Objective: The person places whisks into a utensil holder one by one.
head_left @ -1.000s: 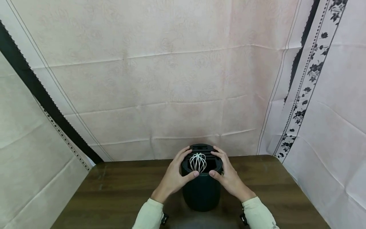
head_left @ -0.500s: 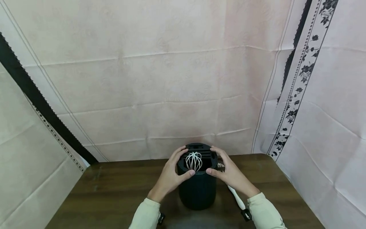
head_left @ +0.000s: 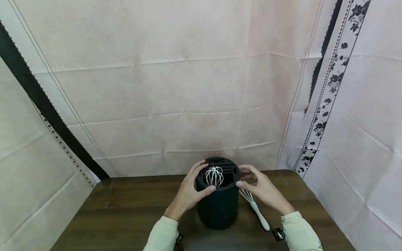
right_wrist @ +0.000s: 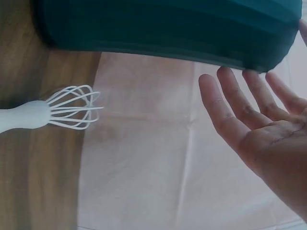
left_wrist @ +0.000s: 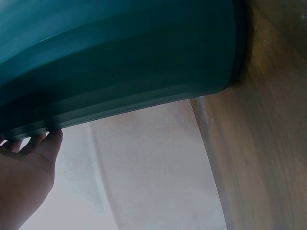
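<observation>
A dark green utensil holder (head_left: 217, 211) with a slotted black top stands upright on the table. The wire head of a white whisk (head_left: 214, 176) shows at its opening, its handle hidden inside. My left hand (head_left: 189, 191) grips the holder's left side at the rim, thumb in front and fingers toward the back. On the other side, my right hand (head_left: 263, 188) has its fingers loosely spread, with fingertips right at the rim; the right wrist view shows the palm (right_wrist: 283, 139) off the wall. A second whisk (head_left: 259, 214) lies on the table beside the holder, below the right hand.
The brown wooden table (head_left: 125, 209) ends a short way behind the holder. Pale cloth (head_left: 188, 87) hangs behind it, and more cloth (head_left: 370, 146) closes off the right side. A small black device (head_left: 278, 234) sits at the right wrist.
My right hand has loosened from the holder's rim and moved slightly right, bringing the second whisk into view beside it. The left hand keeps its hold.
</observation>
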A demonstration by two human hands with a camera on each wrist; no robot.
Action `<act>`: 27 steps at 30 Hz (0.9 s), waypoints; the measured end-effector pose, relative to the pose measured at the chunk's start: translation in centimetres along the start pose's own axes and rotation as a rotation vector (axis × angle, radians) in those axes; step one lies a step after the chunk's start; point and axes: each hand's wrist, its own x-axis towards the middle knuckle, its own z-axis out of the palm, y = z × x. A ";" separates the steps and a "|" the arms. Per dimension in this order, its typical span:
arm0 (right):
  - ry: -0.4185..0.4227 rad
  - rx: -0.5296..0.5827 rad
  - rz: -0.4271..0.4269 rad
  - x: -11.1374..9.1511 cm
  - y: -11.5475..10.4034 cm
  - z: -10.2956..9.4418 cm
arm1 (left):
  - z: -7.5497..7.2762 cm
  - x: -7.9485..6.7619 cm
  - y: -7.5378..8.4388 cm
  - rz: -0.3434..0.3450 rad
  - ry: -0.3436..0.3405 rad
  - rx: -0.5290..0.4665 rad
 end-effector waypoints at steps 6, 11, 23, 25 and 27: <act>-0.006 0.052 0.085 -0.2 1.5 -0.6 | -0.2 0.3 -0.1 0.012 0.004 0.003; -0.038 0.094 0.199 -0.7 3.1 -0.8 | 0.0 -0.1 -0.1 0.005 0.007 -0.009; -0.026 0.074 0.426 -0.7 8.7 0.4 | 0.3 -0.2 -0.1 -0.002 0.021 -0.023; -0.021 0.074 0.464 -0.7 9.6 0.6 | 0.3 -0.2 -0.2 -0.001 0.022 -0.024; -0.023 0.074 0.496 -0.7 10.5 1.0 | 0.3 -0.3 -0.2 -0.001 0.022 -0.026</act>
